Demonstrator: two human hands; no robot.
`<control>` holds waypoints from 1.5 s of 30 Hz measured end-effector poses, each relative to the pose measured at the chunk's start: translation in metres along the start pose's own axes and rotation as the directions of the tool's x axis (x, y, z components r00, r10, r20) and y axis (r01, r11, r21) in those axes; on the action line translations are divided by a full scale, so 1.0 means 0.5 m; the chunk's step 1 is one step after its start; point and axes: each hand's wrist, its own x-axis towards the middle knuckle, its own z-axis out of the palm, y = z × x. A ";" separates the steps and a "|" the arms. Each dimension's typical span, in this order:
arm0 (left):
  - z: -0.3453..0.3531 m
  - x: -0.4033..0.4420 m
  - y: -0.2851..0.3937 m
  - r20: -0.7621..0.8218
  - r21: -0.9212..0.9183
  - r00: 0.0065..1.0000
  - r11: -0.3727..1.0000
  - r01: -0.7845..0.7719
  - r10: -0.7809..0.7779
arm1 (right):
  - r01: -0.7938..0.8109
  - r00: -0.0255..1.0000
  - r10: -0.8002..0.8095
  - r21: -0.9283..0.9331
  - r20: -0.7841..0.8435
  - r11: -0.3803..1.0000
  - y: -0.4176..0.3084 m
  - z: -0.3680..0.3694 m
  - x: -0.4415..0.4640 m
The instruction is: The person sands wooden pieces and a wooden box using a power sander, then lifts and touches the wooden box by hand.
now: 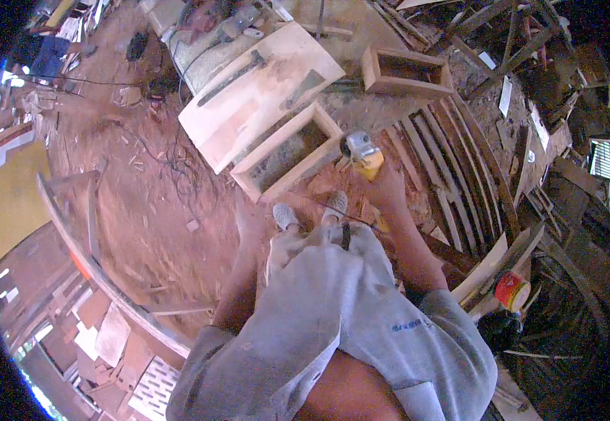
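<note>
My right hand [383,184] is wrapped round the yellow body of an angle grinder [366,156], whose grey metal head points up beside the wooden frame. The frame [303,167] is an open rectangular box of pale boards, lying at a slant in front of my feet. My left hand [250,215] is at its near left corner; its fingers are blurred, and I cannot tell whether they grip the wood. Behind the frame, a broad pale board [231,123] carries a hammer [236,77] and a dark flat piece [305,89].
A second wooden box [409,85] sits at the back right. Long wooden slats [452,168] lie side by side to my right. A red and yellow can [512,291] stands at lower right. Cords [178,175] and wood scraps litter the dusty floor on the left.
</note>
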 end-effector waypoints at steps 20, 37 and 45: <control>0.071 0.116 0.194 0.570 0.584 0.782 0.544 -0.602 0.254 | -0.323 0.857 -0.040 0.595 0.515 0.736 0.174 0.051 0.283; 0.093 0.139 0.152 0.536 0.541 0.764 0.549 -0.638 0.360 | -0.495 0.805 0.092 0.579 0.586 0.648 0.198 0.104 0.137; 0.099 0.129 0.150 0.540 0.539 0.781 0.584 -0.607 0.313 | -0.454 0.854 0.065 0.678 0.517 0.577 0.192 0.068 0.056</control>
